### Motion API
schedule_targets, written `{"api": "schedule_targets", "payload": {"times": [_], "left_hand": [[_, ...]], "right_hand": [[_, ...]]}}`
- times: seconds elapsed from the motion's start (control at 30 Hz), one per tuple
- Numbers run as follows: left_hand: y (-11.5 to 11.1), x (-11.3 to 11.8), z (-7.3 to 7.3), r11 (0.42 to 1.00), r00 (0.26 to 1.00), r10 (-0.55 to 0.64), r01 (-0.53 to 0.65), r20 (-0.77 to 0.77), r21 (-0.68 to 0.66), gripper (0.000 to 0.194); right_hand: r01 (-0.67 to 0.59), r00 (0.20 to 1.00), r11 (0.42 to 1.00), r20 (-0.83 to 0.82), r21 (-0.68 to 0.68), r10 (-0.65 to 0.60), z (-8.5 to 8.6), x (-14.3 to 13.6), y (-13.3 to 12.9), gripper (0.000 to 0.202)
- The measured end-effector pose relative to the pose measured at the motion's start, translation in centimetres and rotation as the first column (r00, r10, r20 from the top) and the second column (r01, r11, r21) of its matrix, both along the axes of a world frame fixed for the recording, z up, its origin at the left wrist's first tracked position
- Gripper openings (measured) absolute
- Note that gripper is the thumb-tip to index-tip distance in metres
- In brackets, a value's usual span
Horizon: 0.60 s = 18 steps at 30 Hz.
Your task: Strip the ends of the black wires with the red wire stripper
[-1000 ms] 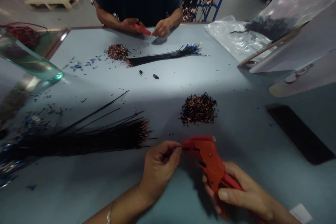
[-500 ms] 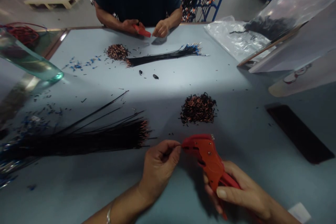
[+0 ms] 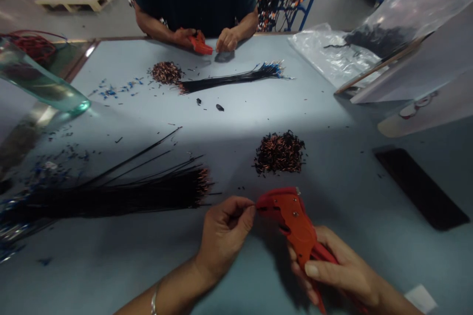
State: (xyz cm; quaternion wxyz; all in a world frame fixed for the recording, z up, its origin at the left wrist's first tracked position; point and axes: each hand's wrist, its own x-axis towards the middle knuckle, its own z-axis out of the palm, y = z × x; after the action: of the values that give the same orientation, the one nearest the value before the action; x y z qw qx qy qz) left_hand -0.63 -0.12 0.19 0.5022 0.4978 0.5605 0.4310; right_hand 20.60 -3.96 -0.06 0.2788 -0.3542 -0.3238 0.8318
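My right hand [image 3: 338,268] is wrapped round the handles of a red and orange wire stripper [image 3: 291,219], whose nose points left. At that nose my left hand [image 3: 227,236] is closed in a pinch on a thin wire [image 3: 254,205]; only a sliver of it shows between fingertips and jaws. To the left lies a thick bundle of black wires [image 3: 121,194], bare copper ends facing right and blue and silvery ends at the far left. Beyond the stripper sits a pile of black and copper offcuts [image 3: 280,152].
Across the table a co-worker's hands [image 3: 210,42] hold another red tool, near a smaller wire bundle [image 3: 232,78] and a copper scrap pile [image 3: 166,73]. A glass bottle [image 3: 44,81] leans in at left. At right are a dark flat slab [image 3: 423,187] and plastic bags [image 3: 340,54].
Both hands keep nearly the same place. The stripper's nose, smeared by motion before, looks sharper now, and its lower handle has shifted slightly down and right.
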Motion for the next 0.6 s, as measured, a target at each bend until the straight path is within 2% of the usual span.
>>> {"api": "schedule_targets", "payload": {"times": [0.2,0.6], "left_hand": [[0.19,0.16,-0.09,1.000,0.999,-0.007,0.007,0.033,-0.005,0.012],[0.09,-0.04,0.03,0.998,0.998,-0.058,0.058,-0.004,0.008,0.015]], "right_hand": [[-0.006,0.999,0.999,0.032,0.035,0.005,-0.12,-0.14,0.01,0.032],[-0.013,0.996,0.998,0.087,0.058,0.007,-0.32,-0.56,-0.43,0.034]]}}
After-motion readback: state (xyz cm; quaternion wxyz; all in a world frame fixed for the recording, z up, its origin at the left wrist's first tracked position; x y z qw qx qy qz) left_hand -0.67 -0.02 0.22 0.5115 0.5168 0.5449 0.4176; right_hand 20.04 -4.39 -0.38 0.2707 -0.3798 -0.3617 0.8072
